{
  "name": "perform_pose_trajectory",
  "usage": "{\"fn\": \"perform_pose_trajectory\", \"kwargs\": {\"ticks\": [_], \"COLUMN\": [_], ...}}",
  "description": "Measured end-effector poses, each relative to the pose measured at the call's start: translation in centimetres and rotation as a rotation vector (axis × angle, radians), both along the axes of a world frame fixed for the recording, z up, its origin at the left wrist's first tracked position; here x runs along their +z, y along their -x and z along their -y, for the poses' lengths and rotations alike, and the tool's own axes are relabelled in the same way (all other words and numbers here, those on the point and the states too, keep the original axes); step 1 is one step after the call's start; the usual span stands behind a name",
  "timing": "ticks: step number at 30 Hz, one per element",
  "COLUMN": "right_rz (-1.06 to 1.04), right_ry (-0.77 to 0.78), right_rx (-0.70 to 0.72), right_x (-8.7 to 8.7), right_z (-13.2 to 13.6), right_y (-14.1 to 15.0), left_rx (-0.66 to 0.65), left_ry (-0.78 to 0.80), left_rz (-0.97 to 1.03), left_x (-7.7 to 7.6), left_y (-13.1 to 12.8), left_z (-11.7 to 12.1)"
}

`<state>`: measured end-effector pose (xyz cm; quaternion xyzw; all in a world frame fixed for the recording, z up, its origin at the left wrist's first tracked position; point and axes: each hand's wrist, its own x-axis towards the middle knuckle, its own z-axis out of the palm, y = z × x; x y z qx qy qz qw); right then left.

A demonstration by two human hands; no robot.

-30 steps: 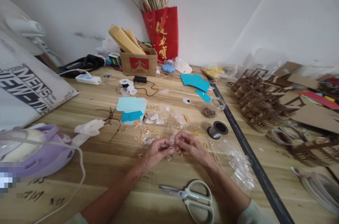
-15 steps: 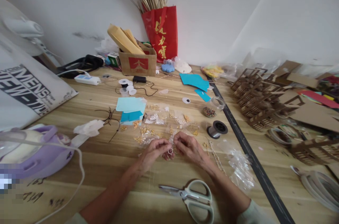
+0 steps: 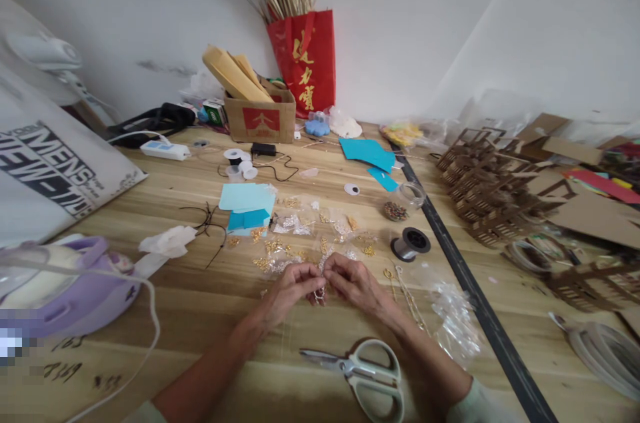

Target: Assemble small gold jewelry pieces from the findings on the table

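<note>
My left hand pinches a small string of silvery beads, which curves in a loop below its fingertips. My right hand meets it from the other side, thumb and forefinger pressed together at the same spot; whatever it grips there is too small to make out. Just beyond both hands lie little clear bags of gold and silver beads. Scissors with pale green handles rest on the table nearer to me. A spool of grey thread stands to the right of my right hand.
Gold and silver chains and crumpled clear bags lie right of my forearm. A jar of dark beads is farther back. Blue cards lie left of the bead bags. Brown woven baskets crowd the right side.
My right hand has shifted slightly left, so the fingertips of both hands now meet. The bead loop has dropped slightly and turned beneath the left fingers.
</note>
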<state>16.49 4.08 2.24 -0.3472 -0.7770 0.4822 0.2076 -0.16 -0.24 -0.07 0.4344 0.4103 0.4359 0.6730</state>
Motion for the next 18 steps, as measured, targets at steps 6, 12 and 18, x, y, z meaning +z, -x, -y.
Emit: {"fn": "perform_pose_trajectory", "kwargs": {"ticks": [6, 12, 18], "right_rz": [0.055, 0.141, 0.14], "right_ry": [-0.048, -0.158, -0.177], "right_rx": [0.014, 0.054, 0.071], "right_x": [0.1, 1.2, 1.8], "right_z": [0.1, 0.2, 0.5], "right_y": [-0.1, -0.5, -0.5], "left_rx": [0.006, 0.017, 0.021], "left_ry": [0.027, 0.065, 0.073], "left_rz": [-0.027, 0.005, 0.06], "left_x": [-0.3, -0.7, -1.2], "left_y": [0.1, 0.2, 0.4], "left_z": [-0.1, -0.2, -0.3]}}
